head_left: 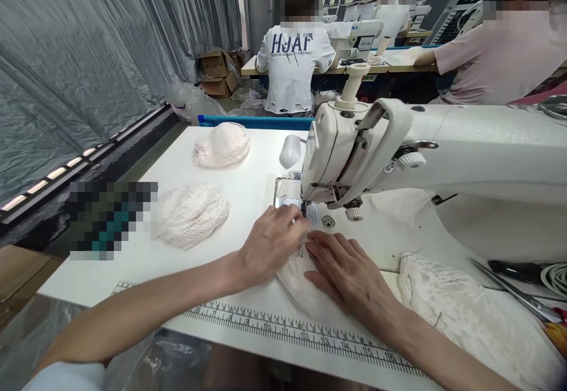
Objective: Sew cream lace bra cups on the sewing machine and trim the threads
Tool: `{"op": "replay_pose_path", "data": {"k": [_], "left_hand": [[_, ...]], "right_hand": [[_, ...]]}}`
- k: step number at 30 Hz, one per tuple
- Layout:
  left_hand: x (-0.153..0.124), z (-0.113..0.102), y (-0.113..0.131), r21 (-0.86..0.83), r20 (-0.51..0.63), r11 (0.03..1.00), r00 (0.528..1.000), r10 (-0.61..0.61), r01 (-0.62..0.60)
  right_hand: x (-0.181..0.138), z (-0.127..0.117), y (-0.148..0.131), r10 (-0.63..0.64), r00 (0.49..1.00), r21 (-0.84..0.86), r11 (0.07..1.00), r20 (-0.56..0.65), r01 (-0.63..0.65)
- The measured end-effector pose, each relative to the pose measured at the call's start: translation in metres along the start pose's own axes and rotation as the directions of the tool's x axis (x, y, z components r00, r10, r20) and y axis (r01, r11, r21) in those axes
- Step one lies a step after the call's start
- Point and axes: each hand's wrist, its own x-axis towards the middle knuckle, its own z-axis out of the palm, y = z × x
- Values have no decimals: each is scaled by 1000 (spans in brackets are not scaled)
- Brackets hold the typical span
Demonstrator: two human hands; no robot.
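White fabric (299,289) — under right hand (348,270) | shirt (290,72): "HJAF" | ruler (283,332): 12–16

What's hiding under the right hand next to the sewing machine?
Thin, pale cloth pokes out beside and below the right hand. The part right under the palm and fingers is covered, so you can't see it.

Reads "HJAF" across white T-shirt (290,78) | ends "TO THE VISIBLE" in smaller print below | shows "KI" on background sewing machine (343,33) | runs 7 through 16 along ruler strip (286,330)
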Motion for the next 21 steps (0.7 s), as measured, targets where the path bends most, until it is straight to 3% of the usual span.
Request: {"op": "replay_pose_path", "data": {"k": [3,7,21], "left_hand": [[-13,3,4,12,-22,984,984,175,-175],[-19,8,1,6,27,987,987,161,-161],[-21,19,0,77,-286,978,935,209,-195]], "right_hand": [[1,-1,0,4,1000,8,1000,-4,-4],[1,0,2,13,1000,51,999,-25,-12],[2,0,10,-14,981,210,976,-195,56]]}}
